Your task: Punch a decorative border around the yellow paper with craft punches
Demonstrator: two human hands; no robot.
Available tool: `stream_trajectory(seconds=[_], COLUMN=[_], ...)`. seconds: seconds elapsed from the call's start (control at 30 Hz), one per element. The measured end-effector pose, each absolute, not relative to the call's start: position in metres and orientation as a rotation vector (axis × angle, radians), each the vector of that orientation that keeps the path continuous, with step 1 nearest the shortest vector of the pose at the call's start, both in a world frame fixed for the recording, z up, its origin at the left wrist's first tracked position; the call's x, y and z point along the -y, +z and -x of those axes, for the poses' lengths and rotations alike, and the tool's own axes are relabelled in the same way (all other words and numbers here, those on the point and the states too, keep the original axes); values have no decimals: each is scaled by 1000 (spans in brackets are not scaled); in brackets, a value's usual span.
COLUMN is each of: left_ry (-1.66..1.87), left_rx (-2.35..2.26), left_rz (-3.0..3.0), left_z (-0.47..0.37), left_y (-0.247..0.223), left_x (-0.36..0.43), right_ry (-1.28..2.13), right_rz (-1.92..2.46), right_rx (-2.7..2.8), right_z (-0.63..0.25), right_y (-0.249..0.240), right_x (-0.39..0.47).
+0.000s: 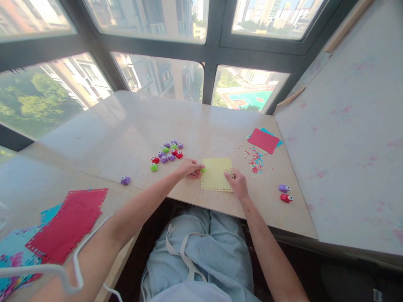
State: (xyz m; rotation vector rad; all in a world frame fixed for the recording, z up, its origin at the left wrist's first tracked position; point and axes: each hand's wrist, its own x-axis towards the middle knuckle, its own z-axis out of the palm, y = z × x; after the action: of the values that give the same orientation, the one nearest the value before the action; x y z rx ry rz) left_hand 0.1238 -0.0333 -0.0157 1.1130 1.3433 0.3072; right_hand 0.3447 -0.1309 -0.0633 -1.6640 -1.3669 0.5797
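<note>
A pale yellow sheet of paper lies in front of me near the table's front edge, with small punched holes along its right, bottom and left edges. My left hand is closed around a green craft punch at the sheet's left edge; most of the punch is hidden by my fingers. With thumb on top, my right hand pinches the sheet's right edge. Left of the sheet stands a cluster of small purple, green and red craft punches.
Red and blue paper confetti lies right of the sheet, below a red card on a blue one. A purple punch and a red punch sit far right, another purple punch left. Punched red sheets and a white cable are lower left.
</note>
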Motion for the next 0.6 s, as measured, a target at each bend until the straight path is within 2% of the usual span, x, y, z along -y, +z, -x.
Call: stream_trajectory(seconds=[0.33,0.6], left_ry=[201,408], left_rx=[-1294,-1212], left_rz=[-1080,-888], left_z=[-116,-101], left_y=[-16,-18], left_x=[21,16], right_ry=[590,673], right_rz=[1675,1645], right_rx=[1353,1261], right_z=[-344,-346], right_y=[-62,-58], right_x=[132,136])
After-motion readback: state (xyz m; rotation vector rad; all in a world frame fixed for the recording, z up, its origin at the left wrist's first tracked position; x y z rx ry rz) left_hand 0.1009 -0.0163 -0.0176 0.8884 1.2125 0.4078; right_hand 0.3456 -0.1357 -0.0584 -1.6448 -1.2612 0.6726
